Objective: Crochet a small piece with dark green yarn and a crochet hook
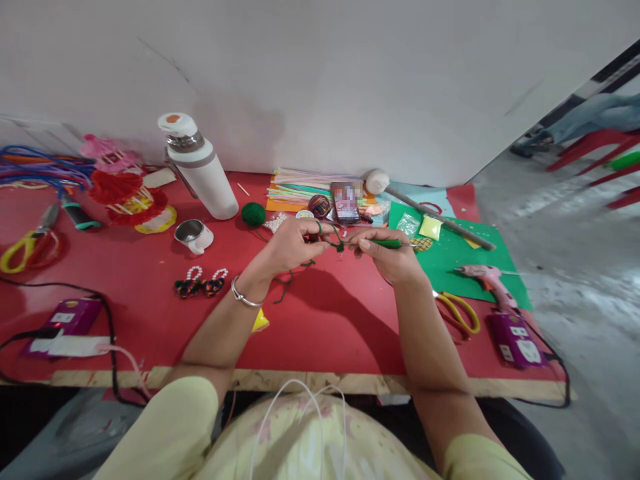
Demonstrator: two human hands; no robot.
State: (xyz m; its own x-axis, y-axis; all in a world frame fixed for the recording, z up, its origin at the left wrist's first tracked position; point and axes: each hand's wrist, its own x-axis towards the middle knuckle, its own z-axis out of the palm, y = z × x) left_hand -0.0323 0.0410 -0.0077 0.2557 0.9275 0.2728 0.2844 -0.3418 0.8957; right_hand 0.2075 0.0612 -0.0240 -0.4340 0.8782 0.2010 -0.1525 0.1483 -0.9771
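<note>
Over the middle of the red table, my left hand [299,245] is closed on dark green yarn [340,247], with a strand looped round a finger. Facing it, my right hand [383,253] grips a crochet hook [389,244] by its green handle. A small knotted bit of the yarn hangs between the fingertips of both hands. The hook's tip is too small to make out. Behind my left hand lies a green yarn ball [253,213], and a loose strand trails on the table below.
A white flask [203,167] and a steel-lined cup [194,236] stand left. Behind my hands lie a phone [345,202] and pipe cleaners [305,187]. On the right are yellow-handled scissors [459,312], a glue gun [487,279] and a purple box [517,340]. Cables cross the left side.
</note>
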